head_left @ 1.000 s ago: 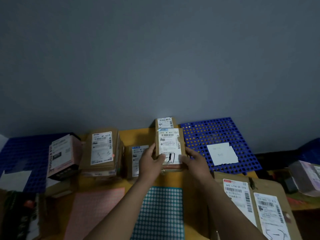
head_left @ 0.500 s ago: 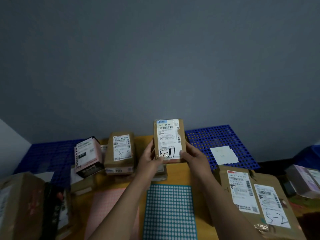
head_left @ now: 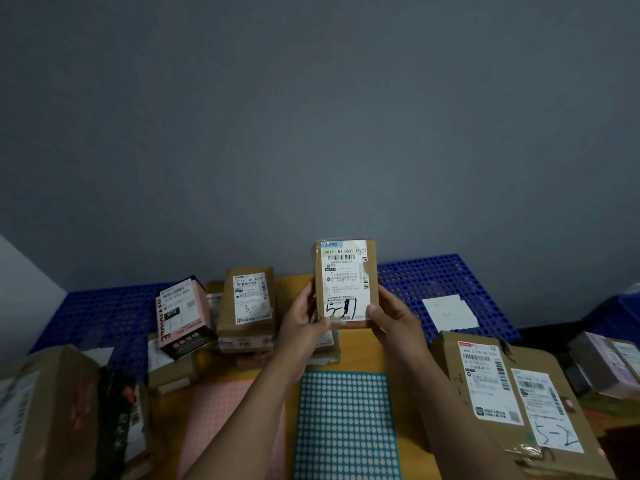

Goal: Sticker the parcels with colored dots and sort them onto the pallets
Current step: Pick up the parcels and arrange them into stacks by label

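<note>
A small brown parcel (head_left: 344,271) with a white label marked "5-1" is held upright above the yellow table. My left hand (head_left: 304,323) grips its lower left edge and my right hand (head_left: 391,317) grips its lower right edge. Below them lie a teal dot-sticker sheet (head_left: 346,424) and a pink dot-sticker sheet (head_left: 221,420). One blue pallet (head_left: 450,275) with a white paper on it lies at the back right. Another blue pallet (head_left: 104,313) lies at the back left.
Stacked brown parcels (head_left: 247,306) and a pink-and-black box (head_left: 181,317) stand left of the held parcel. A large flat brown parcel (head_left: 512,393) lies at the right, more boxes (head_left: 48,410) at the near left. A grey wall rises behind the table.
Both hands lifted the parcel off the stack and raised it upright, closer to the camera. The view shifted, showing more of the boxes at the left.
</note>
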